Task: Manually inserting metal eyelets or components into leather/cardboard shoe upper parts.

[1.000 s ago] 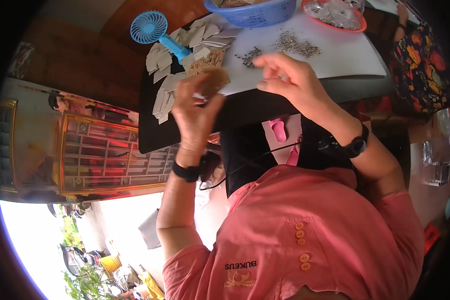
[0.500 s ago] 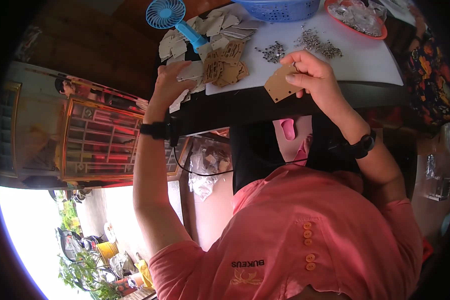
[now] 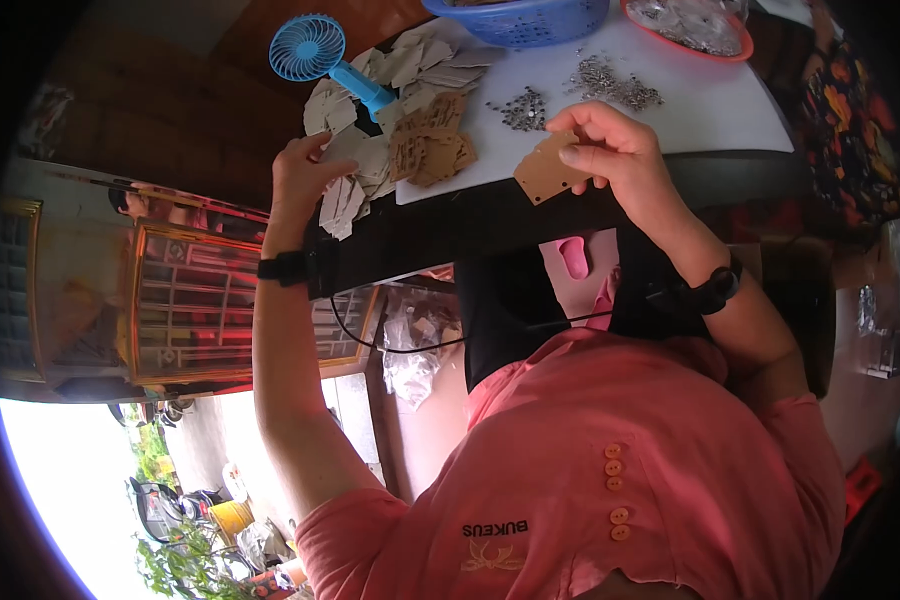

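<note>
My right hand [image 3: 615, 155] is closed on a brown cardboard card [image 3: 545, 168] with small punched holes, pinched between thumb and fingers above the near edge of the table. My left hand [image 3: 305, 185] has thumb and fingers apart and appears to hold nothing. It hovers at the left edge of a spread of pale grey cards [image 3: 410, 62]. Printed brown cards [image 3: 435, 140] lie in a small heap to its right. Beyond my right hand, small metal pieces lie in two groups, a nearer darker group [image 3: 523, 110] and a wider scatter [image 3: 610, 80].
A blue handheld fan [image 3: 355, 80] lies on the pale cards. At the far side of the white board [image 3: 710, 120] are a blue basket [image 3: 530, 25] and a red tray [image 3: 735, 48] with clear bags. A black cable [image 3: 390, 348] hangs from my left wrist. Another person's patterned garment [image 3: 850, 150] is at right.
My left hand has drawn back leftward from the pale cards, its thumb and fingers spread. My right hand keeps its grip on the brown card. The whole view has shifted slightly.
</note>
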Tool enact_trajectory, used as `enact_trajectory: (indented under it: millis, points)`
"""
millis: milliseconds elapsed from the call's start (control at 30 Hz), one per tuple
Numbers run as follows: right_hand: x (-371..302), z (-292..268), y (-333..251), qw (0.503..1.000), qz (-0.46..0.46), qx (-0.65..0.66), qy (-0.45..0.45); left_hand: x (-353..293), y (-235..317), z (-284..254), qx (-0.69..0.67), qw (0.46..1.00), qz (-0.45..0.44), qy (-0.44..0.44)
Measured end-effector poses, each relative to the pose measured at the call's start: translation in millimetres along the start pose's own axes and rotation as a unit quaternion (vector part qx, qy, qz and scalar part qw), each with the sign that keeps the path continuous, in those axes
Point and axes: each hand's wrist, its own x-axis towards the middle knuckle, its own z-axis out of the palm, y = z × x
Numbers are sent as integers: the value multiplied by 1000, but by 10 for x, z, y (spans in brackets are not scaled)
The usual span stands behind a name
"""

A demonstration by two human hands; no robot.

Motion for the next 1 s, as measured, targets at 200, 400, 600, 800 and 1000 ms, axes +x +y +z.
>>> enact_trajectory:
  millis: [200, 400, 600, 800, 1000]
  points:
    - [-18, -51, 23, 1000, 18, -6, 3, -631, 494, 204, -626, 767, -51, -133]
    - [-37, -1, -2, 999, -17, -13, 31, -1200, 972, 843, -840, 480, -78, -243]
    - [-129, -41, -158, 997, -49, -15, 56, -1472, 1243, 1130, -850, 448, -104, -258]
    - [-202, -155, -320, 995, -44, -69, 64, -1516, 1475, 1124, -691, 680, -113, -214]
    - [-281, -121, -467, 995, -52, -58, 58, -1482, 1586, 1150, -682, 698, -110, -187]
